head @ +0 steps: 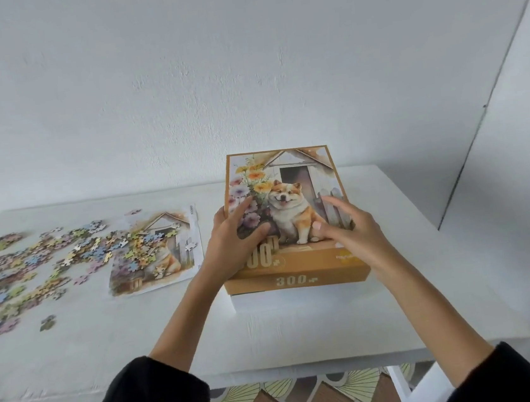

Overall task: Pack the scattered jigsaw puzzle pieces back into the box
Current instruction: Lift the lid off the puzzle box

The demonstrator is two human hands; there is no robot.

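**Pieces lie left of the shut box, nearer the left hand**

The white worktop point(304, 328) fills the middle of the frame. At centre right stands the box point(301, 296), its long axis running away from the person, with the picture lid point(289, 165) on it. Left of the box lies a printed sheet point(165, 265), partly covered. The left hand point(231, 237) rests spread on the left part of the lid. The right hand point(349, 230) is spread over the right part, holding nothing; I cannot tell if it touches. The puzzle pieces point(32, 260) spread toward the left edge of the frame, well apart from both hands. I judge the lid must come off first.
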